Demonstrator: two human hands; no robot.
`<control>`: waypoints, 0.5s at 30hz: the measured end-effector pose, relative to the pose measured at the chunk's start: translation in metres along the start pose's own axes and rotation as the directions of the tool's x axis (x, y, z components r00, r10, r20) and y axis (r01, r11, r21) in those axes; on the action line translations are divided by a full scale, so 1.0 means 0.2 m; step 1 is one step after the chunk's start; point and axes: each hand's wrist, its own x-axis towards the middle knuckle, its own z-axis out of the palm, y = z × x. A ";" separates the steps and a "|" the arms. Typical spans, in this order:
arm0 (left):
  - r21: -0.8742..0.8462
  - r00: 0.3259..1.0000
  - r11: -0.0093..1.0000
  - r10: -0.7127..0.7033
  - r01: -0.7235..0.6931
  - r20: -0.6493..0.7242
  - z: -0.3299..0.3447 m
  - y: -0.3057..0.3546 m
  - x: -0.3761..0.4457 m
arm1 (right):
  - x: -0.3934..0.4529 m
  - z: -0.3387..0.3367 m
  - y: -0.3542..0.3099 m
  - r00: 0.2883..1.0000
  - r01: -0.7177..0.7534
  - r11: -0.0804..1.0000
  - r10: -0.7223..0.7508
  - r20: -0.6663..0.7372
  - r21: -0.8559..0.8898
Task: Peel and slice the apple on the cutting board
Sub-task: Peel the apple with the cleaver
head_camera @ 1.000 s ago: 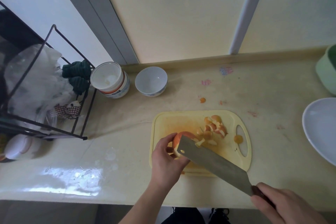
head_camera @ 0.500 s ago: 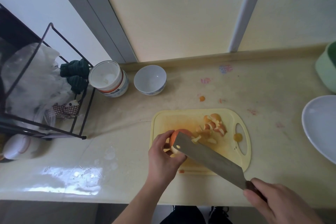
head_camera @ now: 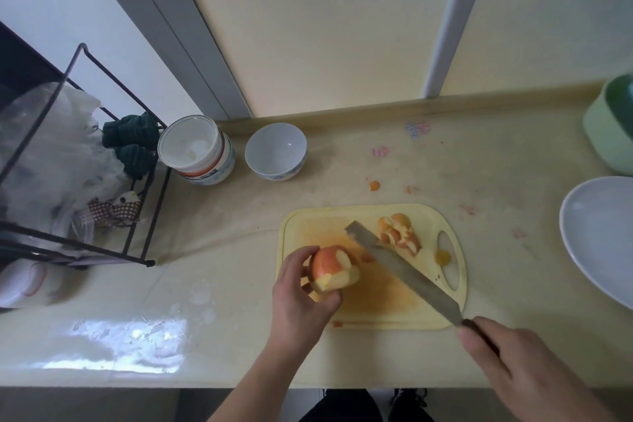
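A partly peeled apple (head_camera: 334, 267), red skin on top and pale flesh below, sits in my left hand (head_camera: 301, 298), whose fingers curl round it at the left edge of the yellow cutting board (head_camera: 308, 226). My right hand (head_camera: 510, 367) grips the dark handle of a long cleaver (head_camera: 400, 271). Its blade slants up-left over the board, apart from the apple, with its tip beside a heap of peel pieces (head_camera: 399, 233) near the board's handle hole.
A white bowl (head_camera: 275, 151) and stacked bowls (head_camera: 195, 149) stand at the back of the counter. A black wire rack (head_camera: 68, 181) with plastic bags fills the left. A large white plate (head_camera: 603, 240) and a green container (head_camera: 613, 134) sit on the right.
The cleaver has swung right, off the apple and toward the peel heap. My left hand has turned the apple, showing its peeled flesh.
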 end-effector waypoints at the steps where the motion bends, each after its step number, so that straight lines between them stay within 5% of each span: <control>1: -0.004 1.000 1.000 0.000 0.000 -0.005 0.00 -0.01 0.01 | -0.02 0.00 -0.01 1.000 0.019 0.998 -0.018 0.009 -0.068; 6: -0.085 1.000 0.996 -0.012 0.010 -0.024 0.01 0.01 0.02 | -0.07 0.05 -0.04 0.995 0.104 0.961 -0.100 0.030 -0.257; 15: -0.146 0.999 0.988 -0.045 0.043 -0.010 0.03 0.04 0.00 | -0.07 0.04 -0.09 0.998 0.053 0.969 -0.047 0.032 -0.242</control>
